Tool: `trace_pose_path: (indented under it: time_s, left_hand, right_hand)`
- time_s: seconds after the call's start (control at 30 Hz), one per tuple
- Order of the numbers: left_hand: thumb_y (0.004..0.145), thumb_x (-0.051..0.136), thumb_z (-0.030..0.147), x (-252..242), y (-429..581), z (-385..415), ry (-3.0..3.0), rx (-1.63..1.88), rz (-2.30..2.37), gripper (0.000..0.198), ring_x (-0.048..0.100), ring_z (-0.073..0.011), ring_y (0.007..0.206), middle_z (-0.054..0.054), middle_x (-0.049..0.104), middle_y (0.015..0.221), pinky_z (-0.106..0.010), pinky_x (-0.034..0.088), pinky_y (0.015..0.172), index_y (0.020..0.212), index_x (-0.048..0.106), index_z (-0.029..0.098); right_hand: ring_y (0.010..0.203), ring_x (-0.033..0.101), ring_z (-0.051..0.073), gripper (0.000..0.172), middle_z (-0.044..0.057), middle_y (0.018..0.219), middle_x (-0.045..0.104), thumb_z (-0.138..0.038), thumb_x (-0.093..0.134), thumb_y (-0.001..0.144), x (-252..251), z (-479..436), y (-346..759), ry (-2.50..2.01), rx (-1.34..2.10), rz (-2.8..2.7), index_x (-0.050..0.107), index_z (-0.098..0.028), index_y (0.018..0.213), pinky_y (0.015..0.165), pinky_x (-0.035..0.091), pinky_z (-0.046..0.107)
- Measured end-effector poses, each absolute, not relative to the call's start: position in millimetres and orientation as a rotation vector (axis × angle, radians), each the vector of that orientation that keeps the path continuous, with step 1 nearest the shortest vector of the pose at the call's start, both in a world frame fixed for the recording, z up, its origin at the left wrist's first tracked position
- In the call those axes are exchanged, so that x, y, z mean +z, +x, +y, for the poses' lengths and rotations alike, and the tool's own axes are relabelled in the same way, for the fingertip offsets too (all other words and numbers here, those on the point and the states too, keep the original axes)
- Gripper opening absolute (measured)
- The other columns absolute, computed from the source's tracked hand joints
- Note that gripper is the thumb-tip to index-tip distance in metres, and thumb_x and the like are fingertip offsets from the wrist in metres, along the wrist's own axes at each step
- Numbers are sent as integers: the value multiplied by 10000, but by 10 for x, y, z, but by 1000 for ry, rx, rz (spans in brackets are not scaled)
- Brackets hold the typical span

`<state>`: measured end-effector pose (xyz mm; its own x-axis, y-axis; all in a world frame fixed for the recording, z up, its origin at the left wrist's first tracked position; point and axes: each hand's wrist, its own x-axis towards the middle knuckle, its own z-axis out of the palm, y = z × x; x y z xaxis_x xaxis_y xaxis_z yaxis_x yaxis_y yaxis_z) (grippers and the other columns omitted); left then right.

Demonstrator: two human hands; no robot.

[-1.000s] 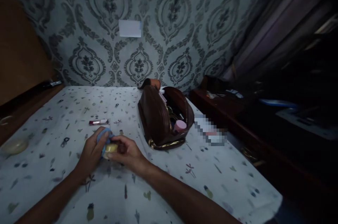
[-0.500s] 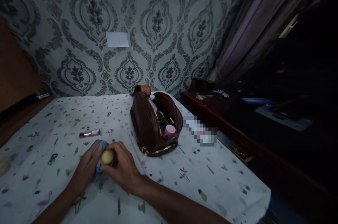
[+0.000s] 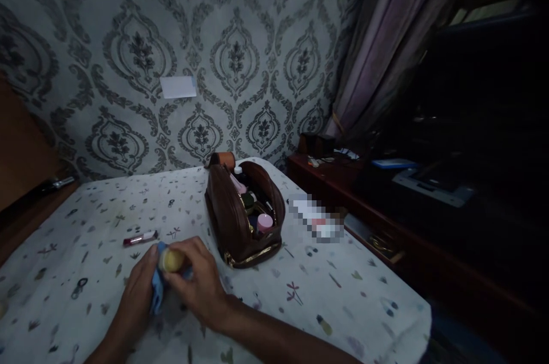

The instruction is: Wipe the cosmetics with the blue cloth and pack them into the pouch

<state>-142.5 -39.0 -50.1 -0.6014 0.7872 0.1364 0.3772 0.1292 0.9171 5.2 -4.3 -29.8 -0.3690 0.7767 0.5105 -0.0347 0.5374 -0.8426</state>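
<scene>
My right hand pinches a small rounded container with a yellowish top between thumb and fingers. Its exact kind is not clear. Bunched in my left hand is a light blue cloth, pressed against the container's left side; part of it hangs below. Just beyond the left hand, a lipstick-like tube with a dark red end lies on the patterned cover. To the right of both hands stands an unzipped brown cosmetics bag. Inside it are a pink-lidded jar and several other items, partly hidden.
The white printed cover spreads beneath everything. A blurred-out item lies right of the bag. Farther right is a dark red cabinet with an open drawer. A patterned wall rises behind, and a curtain hangs at right.
The container has turned in my right fingers, its yellowish top now tilted more to the side. The blue cloth has shifted and hangs lower. My view has moved slightly, displacing the whole scene.
</scene>
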Motion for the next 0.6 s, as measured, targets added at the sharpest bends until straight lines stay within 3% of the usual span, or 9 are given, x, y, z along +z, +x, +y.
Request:
trace_pose_path:
  time_s: [0.07,0.13,0.27,0.33,0.47,0.6]
  left_hand:
    - [806,487,669,-416,-1372,-356,1109,1451,2025,530,636,-313,1133,-121,719,1118,-352,560,836,939,682,195]
    - [820,451,712,-261,-1284,-319,1115,1432,1946,580,672,-292,1033,-118,736,1043,-328,564,799,905,679,186]
    - [807,401,815,93,-1070,-250,1162,1370,1809,640,606,-206,609,-30,651,634,-287,519,564,691,570,209]
    - [808,364,836,227,-978,-205,1201,1359,1794,652,529,-185,522,6,558,524,-285,475,511,641,507,222]
    - [844,338,788,390,-836,-61,1362,1382,1775,626,559,-203,612,-8,584,572,-304,496,632,634,503,222]
    - [888,404,626,484,-706,60,1604,1354,1578,474,586,-202,712,-10,627,698,-282,488,692,761,567,199]
  right_hand:
    - [969,614,171,443,15,1032,619,-59,744,717,-243,2,77,-644,971,-1690,648,-241,1109,855,516,271]
    - [981,611,176,436,27,1065,614,-87,729,742,-154,45,138,-645,949,-1698,635,-241,1139,868,517,282]
    - [989,605,183,396,51,1115,600,-154,676,823,98,118,353,-590,887,-1810,602,-231,1204,881,522,302]
    - [974,606,182,360,57,1112,595,-200,666,853,229,153,476,-568,857,-1855,600,-225,1206,863,527,298]
    - [928,607,169,329,55,1106,597,-271,653,878,449,254,703,-572,757,-1879,601,-233,1201,804,530,283]
    - [914,606,174,337,58,1067,631,-295,674,858,635,399,942,-593,655,-1863,612,-206,1177,793,516,293]
